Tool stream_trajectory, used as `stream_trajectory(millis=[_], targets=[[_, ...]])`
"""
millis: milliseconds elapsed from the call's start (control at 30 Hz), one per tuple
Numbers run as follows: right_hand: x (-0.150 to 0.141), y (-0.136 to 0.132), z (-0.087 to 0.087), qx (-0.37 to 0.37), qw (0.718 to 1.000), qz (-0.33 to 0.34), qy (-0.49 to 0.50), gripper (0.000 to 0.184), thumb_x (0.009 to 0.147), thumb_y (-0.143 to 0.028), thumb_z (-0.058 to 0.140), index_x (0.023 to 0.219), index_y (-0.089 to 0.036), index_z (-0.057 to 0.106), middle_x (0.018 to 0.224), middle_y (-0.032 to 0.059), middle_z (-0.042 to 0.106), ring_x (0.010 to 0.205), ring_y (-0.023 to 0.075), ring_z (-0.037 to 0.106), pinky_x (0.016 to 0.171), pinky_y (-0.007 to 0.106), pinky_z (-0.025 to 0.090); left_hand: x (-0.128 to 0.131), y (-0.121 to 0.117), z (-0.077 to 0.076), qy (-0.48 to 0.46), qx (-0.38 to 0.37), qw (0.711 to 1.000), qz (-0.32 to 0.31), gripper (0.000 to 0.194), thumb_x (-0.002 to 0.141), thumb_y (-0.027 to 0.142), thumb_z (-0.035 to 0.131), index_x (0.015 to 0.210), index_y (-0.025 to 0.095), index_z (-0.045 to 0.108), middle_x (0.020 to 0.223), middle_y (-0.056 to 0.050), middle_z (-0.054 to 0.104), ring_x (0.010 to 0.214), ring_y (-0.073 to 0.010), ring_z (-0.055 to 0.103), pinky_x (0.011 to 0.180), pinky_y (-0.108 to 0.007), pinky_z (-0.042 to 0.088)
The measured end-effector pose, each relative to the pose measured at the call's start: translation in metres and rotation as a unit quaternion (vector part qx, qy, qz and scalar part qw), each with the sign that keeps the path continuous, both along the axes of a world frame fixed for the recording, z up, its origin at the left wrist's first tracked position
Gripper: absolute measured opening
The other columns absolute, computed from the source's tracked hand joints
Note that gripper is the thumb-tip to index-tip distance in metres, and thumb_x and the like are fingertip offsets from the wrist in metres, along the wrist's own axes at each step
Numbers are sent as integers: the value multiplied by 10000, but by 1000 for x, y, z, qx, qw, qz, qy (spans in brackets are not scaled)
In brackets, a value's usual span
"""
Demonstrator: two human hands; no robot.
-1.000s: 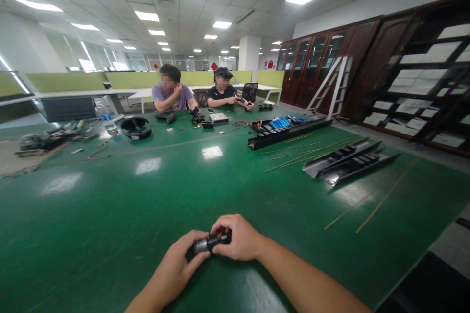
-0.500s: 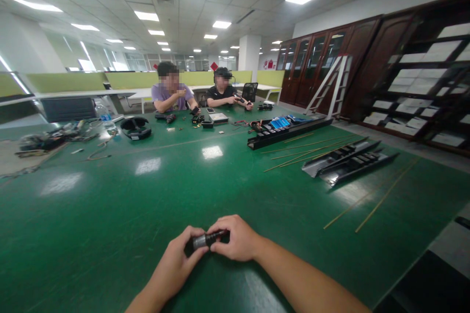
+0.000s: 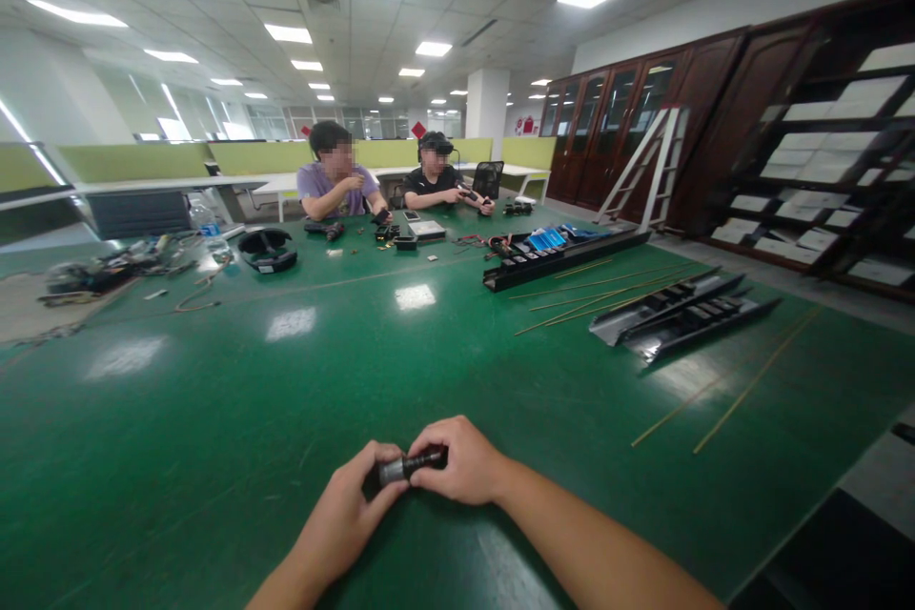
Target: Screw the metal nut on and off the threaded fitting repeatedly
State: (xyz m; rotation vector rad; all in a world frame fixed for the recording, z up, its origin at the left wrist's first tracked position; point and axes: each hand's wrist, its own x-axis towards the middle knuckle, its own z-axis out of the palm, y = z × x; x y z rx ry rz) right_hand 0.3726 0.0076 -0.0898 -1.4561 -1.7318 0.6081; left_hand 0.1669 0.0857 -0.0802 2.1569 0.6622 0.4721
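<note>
A small dark cylindrical piece with a silver-grey band [image 3: 393, 471] lies roughly level between my hands, low over the near part of the green table [image 3: 300, 410]. My left hand [image 3: 354, 494] curls around its left end, thumb below and fingers above. From the other side, my right hand [image 3: 463, 463] pinches the narrower, ribbed black end between thumb and fingers. Both ends are partly covered by my fingers, so I cannot tell exactly what kind of part it is.
Black metal channels [image 3: 697, 324] and thin yellowish rods [image 3: 758, 379] lie to the right. Another long channel [image 3: 564, 259] holds blue pieces. A black headset [image 3: 267, 251] and tangled parts [image 3: 92, 278] sit at the left. Two people [image 3: 335, 181] sit across the table.
My right hand's fingers have shifted slightly on the ribbed end. Both hands keep hold of the dark cylindrical piece in nearly the same place.
</note>
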Motion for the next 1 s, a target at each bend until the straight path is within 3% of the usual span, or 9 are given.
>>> stream_trajectory(millis=[1000], targets=[[4,-1,1,9,1000,-2,-4,177,735,-300,732,882,-203,745,783,11,718,692,153,636,641,233,433,0,2,-6,2,23,1000,10,220,904,352,610,1096,247,588,1137,-60,646,1090,-223,598,977,-330,450]])
